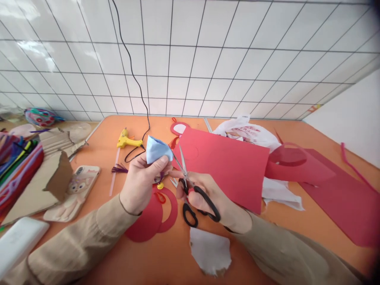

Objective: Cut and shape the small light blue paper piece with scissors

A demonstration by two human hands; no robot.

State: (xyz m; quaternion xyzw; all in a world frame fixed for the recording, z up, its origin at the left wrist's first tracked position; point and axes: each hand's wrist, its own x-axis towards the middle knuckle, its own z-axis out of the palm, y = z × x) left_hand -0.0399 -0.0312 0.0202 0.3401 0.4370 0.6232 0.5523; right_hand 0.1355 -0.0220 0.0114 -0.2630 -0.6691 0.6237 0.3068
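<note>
Between its thumb and fingers, my left hand (138, 186) pinches a folded light blue piece (157, 150) that looks like paper or cloth. My right hand (212, 192) is closed around black-handled scissors (184, 169). Their blades are parted and point up beside the blue piece's right edge; whether they touch it I cannot tell. Under the right hand lies a second pair of black-handled scissors (184, 215), partly covered. Below my left hand are a red disc (145, 221), a red ring (172, 219) and a small yellow bead (160, 185).
A yellow glue gun (126, 139) with a black cord lies behind. Red card (228, 166) and a plastic bag (252, 133) are right. To the left sit a phone (78, 190), cardboard (35, 190) and pipe cleaners (18, 170). A white scrap (210, 251) lies in front.
</note>
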